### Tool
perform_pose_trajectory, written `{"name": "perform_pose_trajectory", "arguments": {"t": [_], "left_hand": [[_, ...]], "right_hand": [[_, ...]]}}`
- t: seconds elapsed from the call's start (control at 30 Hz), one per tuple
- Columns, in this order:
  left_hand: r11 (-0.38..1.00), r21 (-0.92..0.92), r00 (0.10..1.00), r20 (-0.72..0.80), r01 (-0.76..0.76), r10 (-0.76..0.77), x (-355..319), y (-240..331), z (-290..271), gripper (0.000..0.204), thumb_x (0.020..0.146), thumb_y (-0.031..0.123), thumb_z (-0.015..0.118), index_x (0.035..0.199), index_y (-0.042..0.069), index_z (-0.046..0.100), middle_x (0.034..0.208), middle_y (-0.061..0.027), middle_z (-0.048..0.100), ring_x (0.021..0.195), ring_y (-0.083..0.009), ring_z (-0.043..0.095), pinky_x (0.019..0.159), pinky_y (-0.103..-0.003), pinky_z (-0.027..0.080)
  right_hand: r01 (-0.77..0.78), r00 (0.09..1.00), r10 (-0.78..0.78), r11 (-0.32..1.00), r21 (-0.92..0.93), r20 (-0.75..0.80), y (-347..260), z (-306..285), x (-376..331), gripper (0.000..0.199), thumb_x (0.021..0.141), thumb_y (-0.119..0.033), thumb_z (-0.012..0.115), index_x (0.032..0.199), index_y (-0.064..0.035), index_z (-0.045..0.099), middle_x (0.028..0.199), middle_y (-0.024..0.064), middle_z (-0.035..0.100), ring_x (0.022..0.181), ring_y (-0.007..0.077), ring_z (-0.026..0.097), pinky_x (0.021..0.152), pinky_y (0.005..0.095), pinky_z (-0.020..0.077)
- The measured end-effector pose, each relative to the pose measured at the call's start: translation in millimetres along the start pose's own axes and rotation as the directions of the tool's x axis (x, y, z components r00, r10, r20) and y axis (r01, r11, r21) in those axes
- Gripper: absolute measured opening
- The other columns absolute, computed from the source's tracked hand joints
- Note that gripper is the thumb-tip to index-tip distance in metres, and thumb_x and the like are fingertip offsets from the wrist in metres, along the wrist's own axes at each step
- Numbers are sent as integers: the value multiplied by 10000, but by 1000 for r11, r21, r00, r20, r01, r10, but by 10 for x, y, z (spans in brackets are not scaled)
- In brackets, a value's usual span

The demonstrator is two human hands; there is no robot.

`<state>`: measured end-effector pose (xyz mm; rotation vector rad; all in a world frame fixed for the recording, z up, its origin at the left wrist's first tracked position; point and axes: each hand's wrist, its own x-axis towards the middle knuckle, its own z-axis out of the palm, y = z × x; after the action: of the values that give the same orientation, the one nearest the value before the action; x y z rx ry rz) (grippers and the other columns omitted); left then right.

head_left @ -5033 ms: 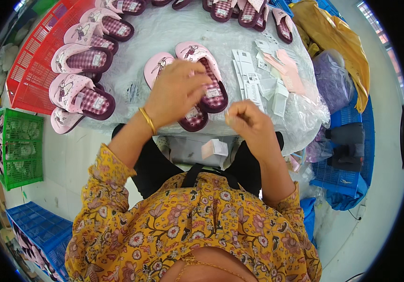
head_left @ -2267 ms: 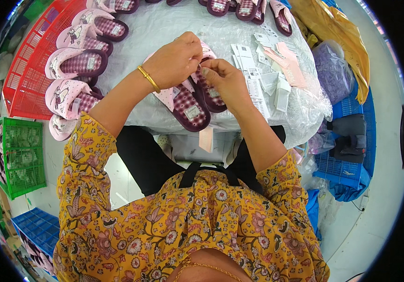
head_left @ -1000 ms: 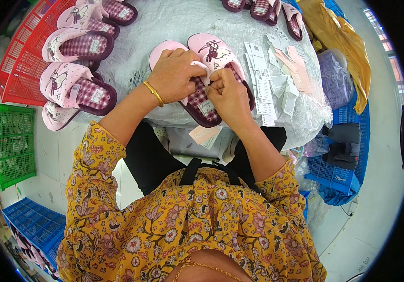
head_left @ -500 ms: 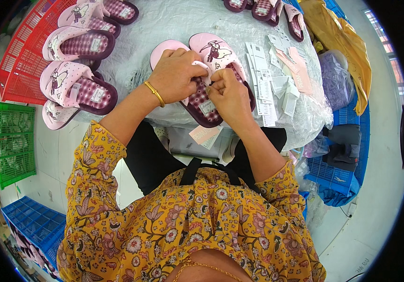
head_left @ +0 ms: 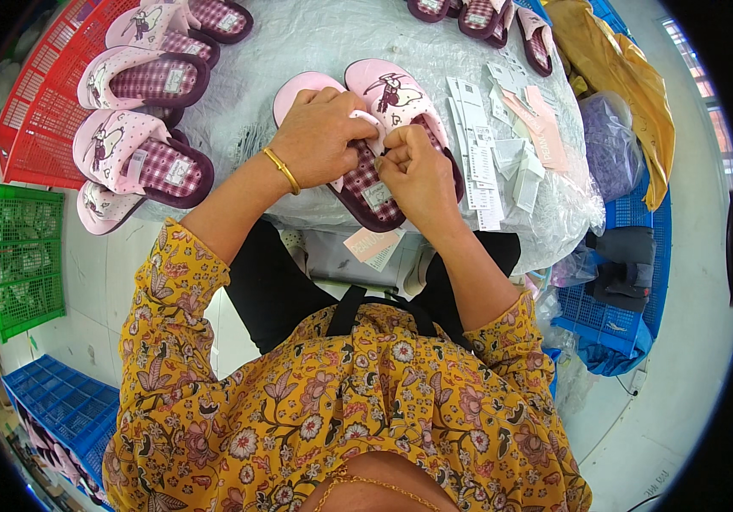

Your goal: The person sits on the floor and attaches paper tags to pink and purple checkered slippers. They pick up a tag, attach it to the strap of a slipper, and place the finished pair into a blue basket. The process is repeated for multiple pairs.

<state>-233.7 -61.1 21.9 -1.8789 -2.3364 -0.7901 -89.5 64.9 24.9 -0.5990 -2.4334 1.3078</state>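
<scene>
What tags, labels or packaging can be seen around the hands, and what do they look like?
Paper tags: right of the slippers, small white rectangles in rows.
Pink cards: beside them, long strips.
Hanging tag: at the table edge, pale pink.
Insole labels: small white squares in the slippers.
Plastic bag: far right, translucent purple.

A single head-worn fisheye view looks steeply down over the person's own chest and yellow floral blouse (head_left: 341, 410). It faces forward onto the plastic-covered grey desk (head_left: 298, 43), which fills the upper middle at close range. Straight edges bow toward the dark circular rim. The red plastic mesh crate (head_left: 38, 119) sits upper left, the blue plastic crate (head_left: 614, 316) at right, the floor below.
</scene>
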Motion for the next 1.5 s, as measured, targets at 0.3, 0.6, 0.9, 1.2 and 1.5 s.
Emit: {"name": "perform_pose_trajectory", "arguments": {"t": [0.3, 0.6, 0.9, 1.2, 1.5], "left_hand": [[999, -10, 999, -32, -37, 36, -1, -22, 28, 261, 691, 136, 648, 938, 174, 722, 1077, -24, 606, 1055, -234, 547, 950, -385, 352], [1000, -4, 999, -44, -26, 26, 25, -17, 52, 172, 719, 146, 635, 876, 146, 707, 994, -34, 597, 1001, -247, 558, 894, -410, 396], [978, 151, 983, 135, -143, 123, 240, -76, 83, 127, 744, 104, 629, 857, 98, 686, 985, -82, 589, 983, -287, 569, 823, -410, 479], [969, 145, 976, 116, -201, 185, 224, -205, 18, 173, 817, 15, 565, 989, 19, 546, 1038, -117, 524, 930, -300, 596, 767, -362, 528], [977, 116, 983, 63, -181, 174, 209, -132, 8, 277, 748, -49, 592, 1012, 31, 563, 1043, -125, 559, 905, -312, 626, 743, -382, 541]], "right_hand": [[105, 991, -114, 985, -135, -63, 37, 99, 17, 246, 766, 0, 685, 959, -48, 541, 714, 122, 647, 651, 293, 655, 578, 381, 488], [216, 955, -254, 951, -223, -156, 102, 194, 40, 261, 754, -28, 714, 955, -75, 554, 718, 97, 662, 639, 301, 656, 542, 407, 486], [234, 949, -271, 949, -212, -164, 160, 156, 47, 219, 764, -32, 708, 935, -60, 573, 781, 129, 683, 688, 328, 668, 584, 404, 509], [-24, 1000, 20, 985, -169, -24, 31, -388, -749, 322, 749, -220, 803, 964, -46, 638, 895, 110, 689, 757, 251, 669, 672, 357, 524], [153, 951, -249, 892, -426, -181, 352, -10, -952, 466, 676, -268, 846, 997, -40, 597, 947, 100, 668, 876, 302, 619, 779, 409, 475]]}}
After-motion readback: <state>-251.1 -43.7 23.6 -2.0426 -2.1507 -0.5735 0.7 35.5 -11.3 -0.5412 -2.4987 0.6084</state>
